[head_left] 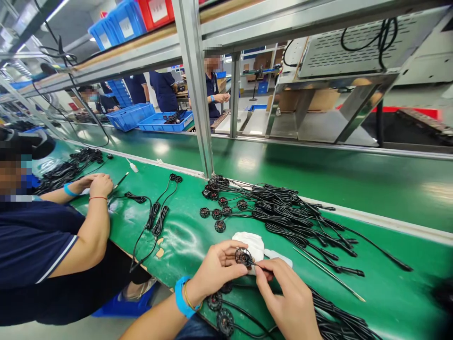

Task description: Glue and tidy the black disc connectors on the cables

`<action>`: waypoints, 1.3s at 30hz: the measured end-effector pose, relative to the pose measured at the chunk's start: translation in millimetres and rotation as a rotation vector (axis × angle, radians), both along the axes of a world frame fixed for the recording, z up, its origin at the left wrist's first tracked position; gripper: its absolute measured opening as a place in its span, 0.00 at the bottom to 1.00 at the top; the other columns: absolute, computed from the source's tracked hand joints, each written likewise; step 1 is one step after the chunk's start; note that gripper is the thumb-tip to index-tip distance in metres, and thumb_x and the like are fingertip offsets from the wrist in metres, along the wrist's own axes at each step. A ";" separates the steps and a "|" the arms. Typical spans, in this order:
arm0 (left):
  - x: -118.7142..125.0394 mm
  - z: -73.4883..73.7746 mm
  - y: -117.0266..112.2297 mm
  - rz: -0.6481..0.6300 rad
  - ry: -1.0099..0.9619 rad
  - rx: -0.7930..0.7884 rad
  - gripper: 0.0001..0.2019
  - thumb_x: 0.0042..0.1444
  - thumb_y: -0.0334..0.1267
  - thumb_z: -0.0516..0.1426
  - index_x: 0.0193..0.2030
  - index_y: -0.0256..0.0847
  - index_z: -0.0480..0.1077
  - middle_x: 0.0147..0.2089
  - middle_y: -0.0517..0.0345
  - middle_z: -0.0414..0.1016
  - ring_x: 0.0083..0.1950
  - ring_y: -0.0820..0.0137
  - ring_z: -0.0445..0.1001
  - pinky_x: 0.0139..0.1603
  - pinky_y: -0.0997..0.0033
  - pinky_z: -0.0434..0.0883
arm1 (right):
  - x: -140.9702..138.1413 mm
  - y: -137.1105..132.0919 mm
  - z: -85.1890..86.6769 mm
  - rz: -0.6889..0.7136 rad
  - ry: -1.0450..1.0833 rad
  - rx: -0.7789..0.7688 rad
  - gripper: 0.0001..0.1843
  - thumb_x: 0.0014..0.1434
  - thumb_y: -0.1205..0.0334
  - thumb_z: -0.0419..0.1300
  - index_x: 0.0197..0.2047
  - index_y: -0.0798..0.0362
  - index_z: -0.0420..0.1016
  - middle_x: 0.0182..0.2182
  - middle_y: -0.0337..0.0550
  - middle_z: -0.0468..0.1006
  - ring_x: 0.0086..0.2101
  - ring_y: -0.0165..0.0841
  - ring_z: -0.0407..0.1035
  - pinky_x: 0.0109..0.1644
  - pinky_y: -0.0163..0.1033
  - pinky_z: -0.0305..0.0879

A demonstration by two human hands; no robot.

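Note:
My left hand [216, 270], with a blue wristband, pinches a small round black part [243, 257] that has a cable attached. My right hand [287, 298] is closed beside it, fingertips on the part's edge and cable. A white cloth [255, 244] lies just behind both hands on the green table [184, 236]. A big pile of black cables with round ends [276, 212] lies beyond the cloth. More round parts [221, 311] sit under my wrists at the table's front edge.
A co-worker in a dark blue shirt [38, 245] sits at my left, hands [95, 185] on the table near another cable pile [67, 167]. A thin metal rod [329, 274] lies to the right. A green conveyor belt [318, 174] runs behind a metal post [198, 94]. Blue bins [148, 118] stand beyond.

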State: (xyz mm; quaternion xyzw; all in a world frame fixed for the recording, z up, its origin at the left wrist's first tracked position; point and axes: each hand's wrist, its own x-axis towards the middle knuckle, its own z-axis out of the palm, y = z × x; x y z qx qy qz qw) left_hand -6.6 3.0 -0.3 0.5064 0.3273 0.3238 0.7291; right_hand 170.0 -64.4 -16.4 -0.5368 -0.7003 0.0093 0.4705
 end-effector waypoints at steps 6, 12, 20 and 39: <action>2.5 6.3 -2.3 0.056 0.152 0.336 0.20 0.51 0.23 0.61 0.51 0.39 0.73 0.54 0.51 0.77 0.57 0.61 0.74 0.61 0.62 0.68 | -1.2 -1.8 6.5 -0.026 -0.214 0.090 0.03 0.62 0.69 0.61 0.39 0.52 0.72 0.29 0.38 0.74 0.30 0.30 0.67 0.37 0.38 0.60; 3.2 -2.7 -2.7 0.088 0.134 0.405 0.17 0.49 0.19 0.59 0.44 0.40 0.71 0.53 0.52 0.76 0.57 0.63 0.73 0.58 0.65 0.70 | -7.5 -3.6 13.3 -0.044 -0.271 0.122 0.06 0.65 0.70 0.58 0.35 0.53 0.71 0.27 0.40 0.71 0.30 0.32 0.64 0.36 0.39 0.56; 5.4 -4.2 -1.2 0.087 0.148 0.427 0.15 0.51 0.20 0.60 0.42 0.41 0.71 0.50 0.53 0.76 0.54 0.63 0.74 0.56 0.64 0.71 | -8.3 -3.9 10.0 -0.022 -0.252 0.098 0.07 0.65 0.71 0.58 0.34 0.53 0.69 0.26 0.39 0.69 0.30 0.32 0.61 0.36 0.40 0.53; -41.4 9.2 -1.3 -0.001 0.739 0.790 0.17 0.59 0.40 0.61 0.55 0.45 0.74 0.49 0.52 0.75 0.51 0.60 0.72 0.55 0.59 0.70 | 60.4 17.8 8.1 -0.206 -0.381 -0.063 0.10 0.69 0.58 0.52 0.45 0.52 0.73 0.39 0.45 0.77 0.39 0.37 0.71 0.44 0.43 0.66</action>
